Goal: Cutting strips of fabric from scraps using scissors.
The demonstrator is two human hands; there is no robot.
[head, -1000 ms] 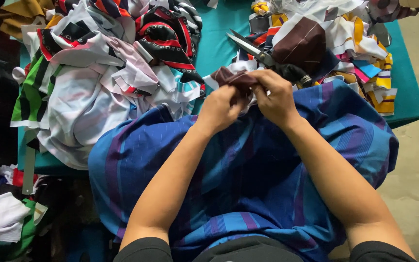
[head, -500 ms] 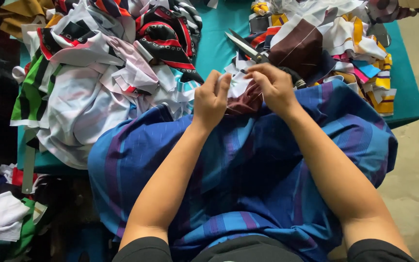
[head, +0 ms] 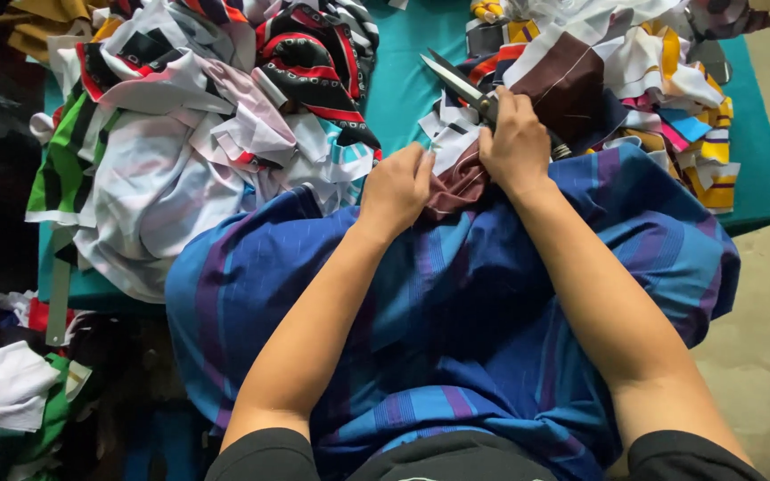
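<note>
up close, two bare hands work a maroon cloth piece [head: 456, 183] at the edge of a teal table [head: 407, 85].
the left hand [head: 398, 187] curls its fingers shut on the maroon cloth piece, which lies on a blue striped cloth [head: 456, 303] over the lap. the right hand [head: 517, 142] is closed around the handles of scissors [head: 461, 85], blades pointing up-left over the table. heaps of fabric scraps [head: 189, 116] lie on both sides.
</note>
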